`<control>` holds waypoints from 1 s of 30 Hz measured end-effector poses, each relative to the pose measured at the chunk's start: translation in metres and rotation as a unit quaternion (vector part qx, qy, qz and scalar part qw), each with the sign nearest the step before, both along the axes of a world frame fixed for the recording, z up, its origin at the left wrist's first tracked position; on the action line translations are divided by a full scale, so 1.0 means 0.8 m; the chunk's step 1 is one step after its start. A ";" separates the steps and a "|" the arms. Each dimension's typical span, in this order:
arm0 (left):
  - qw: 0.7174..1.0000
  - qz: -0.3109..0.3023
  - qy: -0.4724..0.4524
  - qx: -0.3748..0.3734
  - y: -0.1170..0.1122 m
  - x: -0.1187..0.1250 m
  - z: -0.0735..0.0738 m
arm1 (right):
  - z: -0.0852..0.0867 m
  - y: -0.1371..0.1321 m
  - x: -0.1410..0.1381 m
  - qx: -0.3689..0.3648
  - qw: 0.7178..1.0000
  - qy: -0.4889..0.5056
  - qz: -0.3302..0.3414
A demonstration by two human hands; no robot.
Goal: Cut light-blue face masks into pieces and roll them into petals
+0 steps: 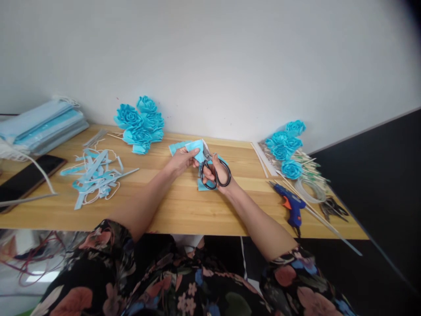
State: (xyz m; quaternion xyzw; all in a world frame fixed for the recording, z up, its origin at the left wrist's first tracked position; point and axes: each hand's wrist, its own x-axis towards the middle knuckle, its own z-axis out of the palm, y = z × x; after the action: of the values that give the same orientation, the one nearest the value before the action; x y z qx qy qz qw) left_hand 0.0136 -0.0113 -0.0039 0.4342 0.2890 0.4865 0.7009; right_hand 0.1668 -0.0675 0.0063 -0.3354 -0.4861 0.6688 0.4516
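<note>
My left hand [182, 159] pinches a piece of light blue mask fabric [194, 148] above the middle of the wooden table [184, 206]. My right hand [215, 174] grips black-handled scissors [214, 172], fingers through the loops, with the blades at the fabric's right edge. A small blue offcut [201, 186] lies on the table just under the scissors.
A stack of blue face masks [42, 125] and a dark phone [28, 177] sit at the left. Cut blue strips [95, 173] lie left of centre. Blue fabric roses [141, 123] stand by the wall, more roses on sticks [286, 151] at right, beside a blue glue gun [291, 204].
</note>
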 end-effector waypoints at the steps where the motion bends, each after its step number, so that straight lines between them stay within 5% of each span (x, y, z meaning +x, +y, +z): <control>1: 1.000 0.001 0.000 -0.001 0.000 0.000 0.000 | -0.001 0.000 0.000 0.002 1.000 0.001 0.000; 20: 1.000 0.001 0.026 -0.008 0.000 -0.002 -0.002 | 0.006 0.000 0.002 -0.051 0.997 0.051 0.002; 30: 1.000 -0.003 0.029 -0.009 0.000 -0.001 -0.004 | 0.001 0.001 -0.001 -0.014 1.000 0.000 -0.012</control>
State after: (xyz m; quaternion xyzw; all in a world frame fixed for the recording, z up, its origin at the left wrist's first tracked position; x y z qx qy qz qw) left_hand 0.0125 -0.0111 -0.0069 0.4422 0.3121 0.4688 0.6980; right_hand 0.1662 -0.0670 0.0074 -0.3477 -0.4728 0.6696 0.4551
